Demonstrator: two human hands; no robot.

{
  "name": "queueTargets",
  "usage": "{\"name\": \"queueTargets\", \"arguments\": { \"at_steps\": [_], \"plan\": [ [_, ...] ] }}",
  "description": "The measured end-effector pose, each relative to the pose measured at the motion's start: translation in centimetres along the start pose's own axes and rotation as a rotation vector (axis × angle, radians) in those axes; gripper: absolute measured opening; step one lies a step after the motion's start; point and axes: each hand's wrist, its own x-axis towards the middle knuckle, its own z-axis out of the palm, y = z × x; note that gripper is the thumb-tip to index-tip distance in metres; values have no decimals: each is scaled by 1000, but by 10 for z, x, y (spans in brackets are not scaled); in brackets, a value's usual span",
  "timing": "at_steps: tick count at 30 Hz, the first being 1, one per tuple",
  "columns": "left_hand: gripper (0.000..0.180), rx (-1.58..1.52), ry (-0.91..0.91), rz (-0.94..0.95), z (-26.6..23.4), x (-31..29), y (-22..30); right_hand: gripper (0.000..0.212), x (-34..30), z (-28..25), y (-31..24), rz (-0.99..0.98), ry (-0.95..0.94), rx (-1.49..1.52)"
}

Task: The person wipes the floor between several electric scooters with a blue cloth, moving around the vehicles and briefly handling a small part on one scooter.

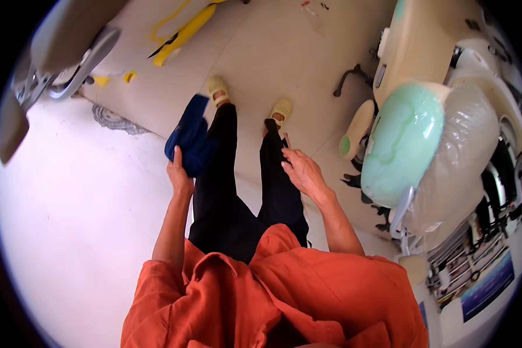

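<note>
A folded dark blue cloth (185, 139) hangs over my left leg, with its upper end reaching toward my left shoe. My left hand (180, 173) is closed on the cloth's lower edge, thumb lying on top. Over my right knee is my right hand (306, 175), its fingers slightly bent and apart, with no held object visible. Just beyond those fingertips a thin, pale pinkish strip (286, 139) shows beside my trouser leg; I cannot tell whether the hand touches it.
A mint-green rounded seat (405, 145) and a plastic-wrapped cushion (458, 151) stand close on my right. Beyond them are packed rails and parts (470, 255). Ahead on the left lies a yellow frame-like object (185, 35); grey padded equipment (69, 35) is at the far left.
</note>
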Motion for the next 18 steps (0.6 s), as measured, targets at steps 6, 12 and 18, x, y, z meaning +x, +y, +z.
{"name": "queueTargets", "arguments": {
  "at_steps": [6, 12, 18],
  "plan": [
    [61, -303, 0, -82, -118, -14, -4, 31, -37, -11, -36, -12, -184, -334],
    [56, -642, 184, -180, -206, -24, -29, 31, -25, 7, -113, -82, -302, -626],
    [59, -834, 274, -214, -275, -39, -60, 37, -4, 58, -226, -302, -414, -682]
  ]
}}
